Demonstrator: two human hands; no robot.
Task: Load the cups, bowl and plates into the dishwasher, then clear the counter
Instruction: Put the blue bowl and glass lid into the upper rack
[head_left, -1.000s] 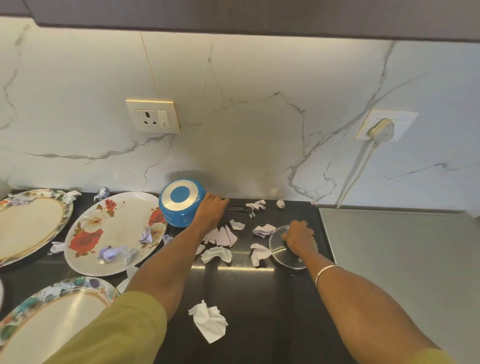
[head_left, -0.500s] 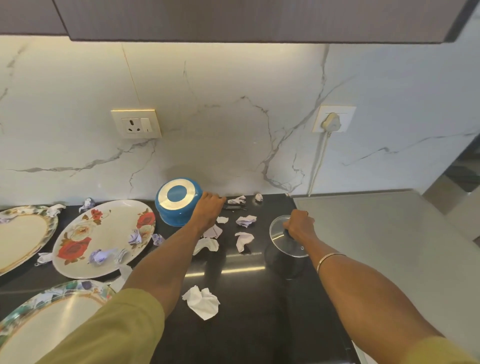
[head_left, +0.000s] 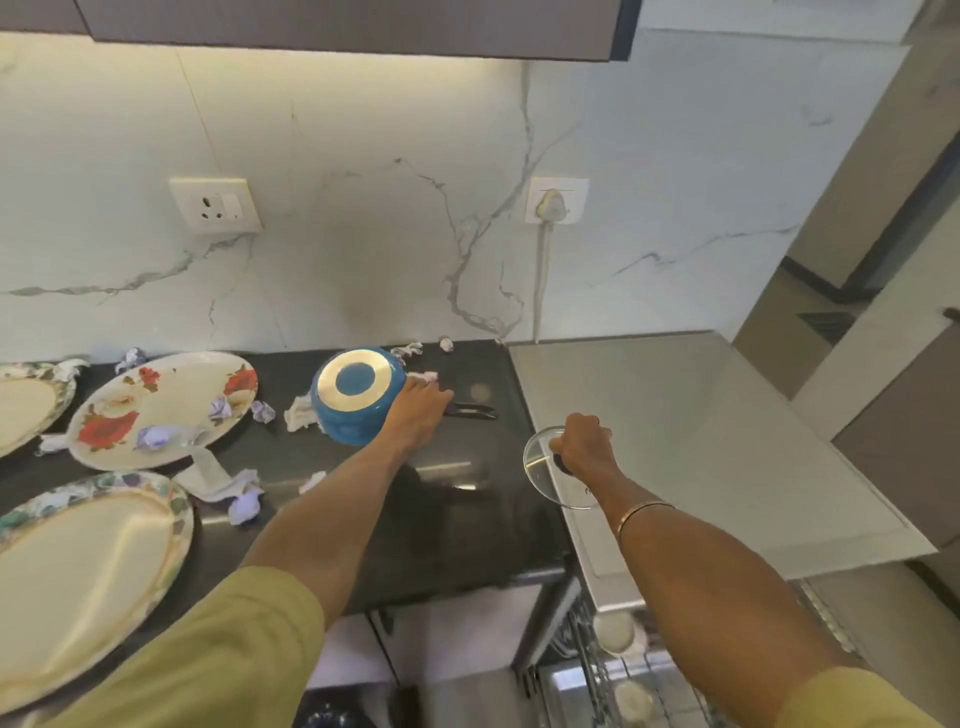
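Currently my right hand (head_left: 582, 441) grips the glass lid (head_left: 558, 470) by its knob, right of the blue pot (head_left: 356, 402); my left hand (head_left: 418, 410) holds the pot's handle. Glass: rigid, fragile, slippery.

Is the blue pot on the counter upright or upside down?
Upside down. The blue pot shows its flat silver-ringed base toward the camera, tilted slightly, with the left hand at its handle side.

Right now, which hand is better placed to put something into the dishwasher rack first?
Right. The right hand already holds the glass lid above the counter edge, near the open rack; the left hand grips the blue pot farther away.
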